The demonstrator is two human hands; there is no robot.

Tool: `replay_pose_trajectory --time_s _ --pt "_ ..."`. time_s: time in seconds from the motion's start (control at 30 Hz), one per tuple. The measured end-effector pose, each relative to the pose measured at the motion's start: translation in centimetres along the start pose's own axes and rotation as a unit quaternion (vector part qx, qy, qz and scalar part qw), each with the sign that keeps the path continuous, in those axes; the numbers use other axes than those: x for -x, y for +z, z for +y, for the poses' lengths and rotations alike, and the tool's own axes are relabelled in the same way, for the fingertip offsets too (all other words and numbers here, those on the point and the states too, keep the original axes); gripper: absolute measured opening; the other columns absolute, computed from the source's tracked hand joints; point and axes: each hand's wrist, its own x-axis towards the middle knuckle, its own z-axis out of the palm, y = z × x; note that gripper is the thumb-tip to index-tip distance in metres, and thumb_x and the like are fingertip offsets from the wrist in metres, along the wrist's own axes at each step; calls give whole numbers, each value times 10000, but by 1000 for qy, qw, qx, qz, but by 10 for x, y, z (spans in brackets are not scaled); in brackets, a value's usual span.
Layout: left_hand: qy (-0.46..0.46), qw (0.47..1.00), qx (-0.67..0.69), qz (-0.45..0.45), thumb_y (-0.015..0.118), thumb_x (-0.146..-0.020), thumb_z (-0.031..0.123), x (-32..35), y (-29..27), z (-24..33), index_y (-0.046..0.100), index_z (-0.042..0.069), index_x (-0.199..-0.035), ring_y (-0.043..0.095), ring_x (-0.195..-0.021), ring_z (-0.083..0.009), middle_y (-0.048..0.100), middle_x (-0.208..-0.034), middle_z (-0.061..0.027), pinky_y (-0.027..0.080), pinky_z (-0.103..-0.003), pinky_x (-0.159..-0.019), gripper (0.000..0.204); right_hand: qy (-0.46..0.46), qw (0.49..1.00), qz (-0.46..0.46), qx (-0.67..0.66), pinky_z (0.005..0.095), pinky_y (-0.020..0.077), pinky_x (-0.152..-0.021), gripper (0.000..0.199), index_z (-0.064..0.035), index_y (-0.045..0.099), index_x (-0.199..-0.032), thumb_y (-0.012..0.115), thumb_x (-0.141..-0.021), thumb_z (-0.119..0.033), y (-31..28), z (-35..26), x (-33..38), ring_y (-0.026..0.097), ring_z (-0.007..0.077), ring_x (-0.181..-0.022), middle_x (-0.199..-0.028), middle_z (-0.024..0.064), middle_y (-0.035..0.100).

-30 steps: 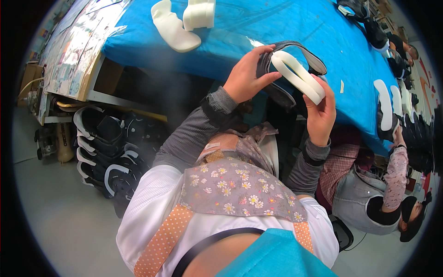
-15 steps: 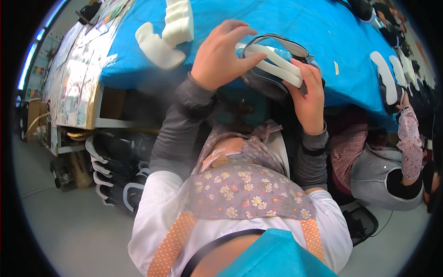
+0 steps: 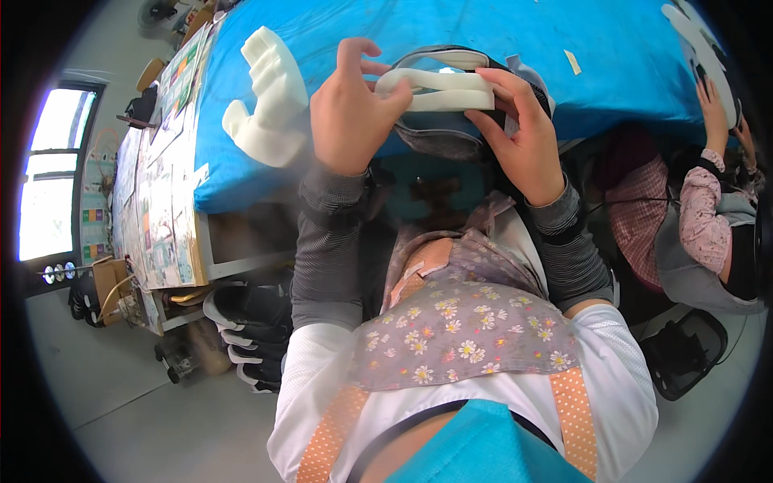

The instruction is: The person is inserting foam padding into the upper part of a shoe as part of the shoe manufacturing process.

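A white foam piece (image 3: 451, 100), bent into a narrow loop, lies sideways within the mouth of a dark grey fabric cover (image 3: 444, 145) at the table's near edge. My left hand (image 3: 353, 113) has its thumb and curled fingers about the foam's rounded left end. At the other end, my right hand (image 3: 519, 133) closes fingers and thumb on the foam beside the cover's pale-lined rim. The cover's inside is mostly hidden by the foam. To the left of my left hand, white foam pieces (image 3: 278, 88) with wavy edges lie nested on the table.
Blue sheeting covers the table (image 3: 322, 24). A small pale strip (image 3: 572, 62) lies right of the cover. At far right, a co-worker's hand (image 3: 712, 117) holds a long white foam piece (image 3: 704, 48). Black padded items (image 3: 250, 322) are stacked below at left; a black chair (image 3: 684, 354) stands lower right.
My view has swung left. My left thumb has come onto the foam's left end, and the foam now lies level instead of slanting. The co-worker's hands have lifted a foam piece.
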Motion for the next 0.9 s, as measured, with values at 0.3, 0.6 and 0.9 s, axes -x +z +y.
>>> replay_pose_trajectory --time_s 0.3,0.6,0.9 --pt "-1 997 -22 -68 649 -775 203 -17 -6 -4 563 73 -1084 638 -745 -233 657 -884 -118 512 -338 -667 346 -51 996 -45 54 342 503 -832 430 -138 582 -1190 672 -778 -54 -1 -7 3 612 304 -978 -1175 99 583" --pt "78 984 -24 -160 643 -788 151 -31 -4 -11 616 47 -1183 652 -871 -197 678 -985 -115 522 -291 -745 410 -74 991 -5 112 366 506 -774 381 -121 576 -1200 622 -822 -99 3 -8 7 621 307 -944 -1099 119 628" --pt "-16 984 42 -173 659 -780 164 -39 4 -14 662 -5 -1066 641 -794 -134 692 -884 -109 518 -266 -711 332 -27 989 -62 132 403 514 -682 376 -96 541 -1215 562 -843 -147 2 -6 2 641 328 -782 -887 149 664"
